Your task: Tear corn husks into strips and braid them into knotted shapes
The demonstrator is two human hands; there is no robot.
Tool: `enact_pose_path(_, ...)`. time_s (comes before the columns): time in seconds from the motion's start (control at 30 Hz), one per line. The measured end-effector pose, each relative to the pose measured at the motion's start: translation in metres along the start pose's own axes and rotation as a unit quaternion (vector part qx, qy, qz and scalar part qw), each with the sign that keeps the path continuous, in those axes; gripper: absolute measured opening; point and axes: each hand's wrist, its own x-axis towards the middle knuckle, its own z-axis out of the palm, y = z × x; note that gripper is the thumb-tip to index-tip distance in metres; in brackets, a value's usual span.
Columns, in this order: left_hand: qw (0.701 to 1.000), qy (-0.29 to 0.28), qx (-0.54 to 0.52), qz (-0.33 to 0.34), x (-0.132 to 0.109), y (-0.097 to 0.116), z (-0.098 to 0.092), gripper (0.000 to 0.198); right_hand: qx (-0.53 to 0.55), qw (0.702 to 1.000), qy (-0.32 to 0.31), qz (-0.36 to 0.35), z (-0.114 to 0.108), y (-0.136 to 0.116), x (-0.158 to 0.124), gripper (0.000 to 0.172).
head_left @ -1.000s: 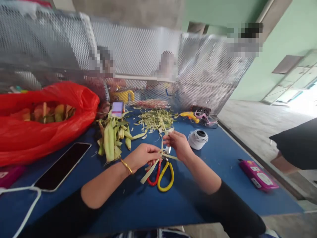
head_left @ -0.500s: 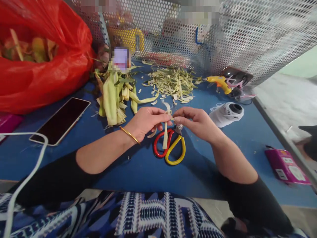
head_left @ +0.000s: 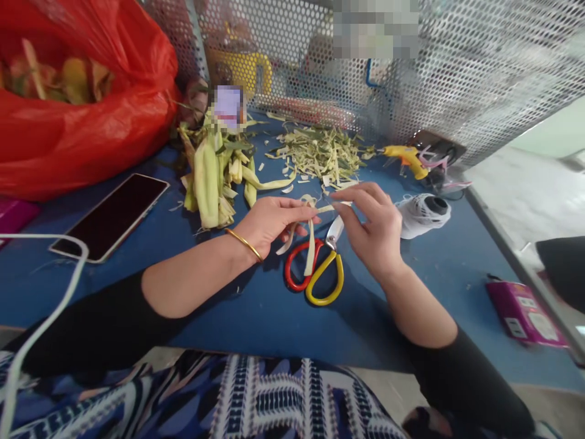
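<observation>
While the left hand (head_left: 276,222) pinches a small knot of pale husk strips (head_left: 309,247) between thumb and forefinger, its other fingers curled beneath, the right hand (head_left: 372,225) is partly open, thumb and forefinger at a strip's end; whether they grip it I cannot tell. The strips are held above the middle of the blue table (head_left: 269,329). One hangs lengthwise toward the near edge, another runs sideways toward the right edge, a shorter tail curls to the near left, and a loop stands out on the far side.

Directly below lie scissors (head_left: 331,242), handles toward the near edge, the hanging strip crossing in front of the red one. A husk bundle (head_left: 208,183) and a heap of shavings (head_left: 320,152) lie toward the far edge, before a mesh screen (head_left: 297,36); a thread spool (head_left: 423,216) lies beside the right hand. At the far left corner, an open red bag (head_left: 91,140) contains brownish and greenish pieces, partly hidden.
</observation>
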Motion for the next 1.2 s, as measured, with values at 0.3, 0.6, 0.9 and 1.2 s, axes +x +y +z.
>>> enact_pose_path(0.3,0.990,-0.014,-0.113,-0.078,-0.006,0.007,0.005,0.013,-0.205,0.931,-0.088,-0.289,0.012,-0.023,-0.009,0.029)
enact_pose_path(0.6,0.996,-0.036,-0.081,-0.023,-0.004,0.002,0.002,0.005,-0.233,0.915,-0.063,-0.325,0.012,-0.023,-0.010,0.030)
enact_pose_path(0.9,0.996,-0.019,-0.083,-0.009,-0.003,0.002,0.001,0.010,-0.163,0.912,-0.046,-0.374,0.010,-0.028,-0.014,0.026)
enact_pose_path(1.2,0.996,0.017,-0.087,0.008,-0.001,0.007,0.000,0.008,0.020,0.996,0.040,-0.074,0.012,-0.022,-0.012,0.011)
